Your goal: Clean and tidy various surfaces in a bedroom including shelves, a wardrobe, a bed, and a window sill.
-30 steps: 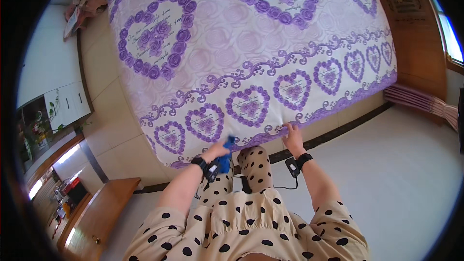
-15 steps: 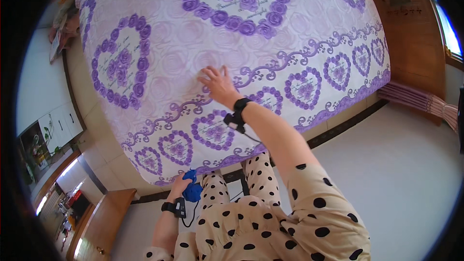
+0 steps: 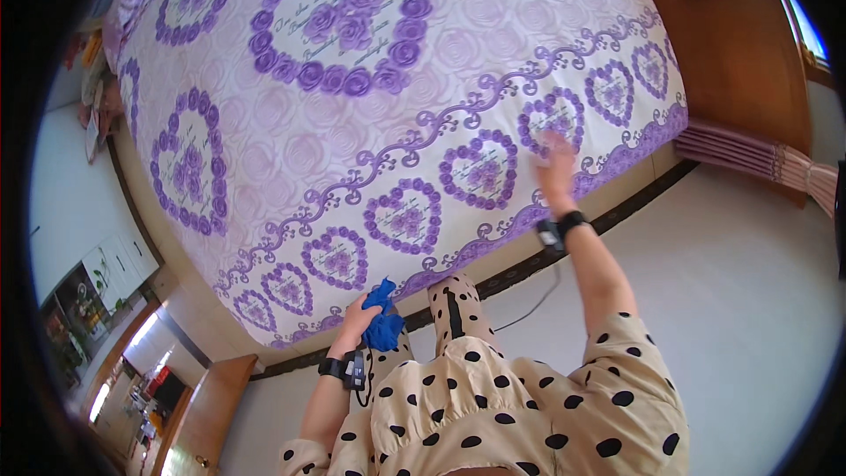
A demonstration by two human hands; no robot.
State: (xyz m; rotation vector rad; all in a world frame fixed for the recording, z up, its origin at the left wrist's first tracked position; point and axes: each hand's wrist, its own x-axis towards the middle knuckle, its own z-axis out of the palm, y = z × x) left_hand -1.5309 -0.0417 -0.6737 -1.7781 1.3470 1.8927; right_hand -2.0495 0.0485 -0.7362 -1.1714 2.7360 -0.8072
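Purple and white bedspread (image 3: pixel 304 154), printed with rose hearts and a scroll border, covers the bed in front of me. My right hand (image 3: pixel 557 172) is over its near border at the right, beside one of the small hearts. Motion blurs that hand, but its fingers look stretched out and nothing shows in them. At the bedspread's near edge, my left hand (image 3: pixel 355 322) is closed around a crumpled blue cloth (image 3: pixel 384 322), which hangs in front of my leg. Dark bands with small devices sit on both wrists.
A wooden bed end panel (image 3: pixel 736 62) stands at the right, with a gathered pinkish curtain (image 3: pixel 749 154) by its foot. A wooden cabinet (image 3: pixel 207 419) is at the lower left. White cupboards (image 3: pixel 79 203) line the far left. Pale floor (image 3: pixel 705 300) lies at the right.
My right hand has swept right and nearer along the bedspread, from the pale middle to the border. My left hand with the blue cloth sits slightly further right, and the view has shifted.
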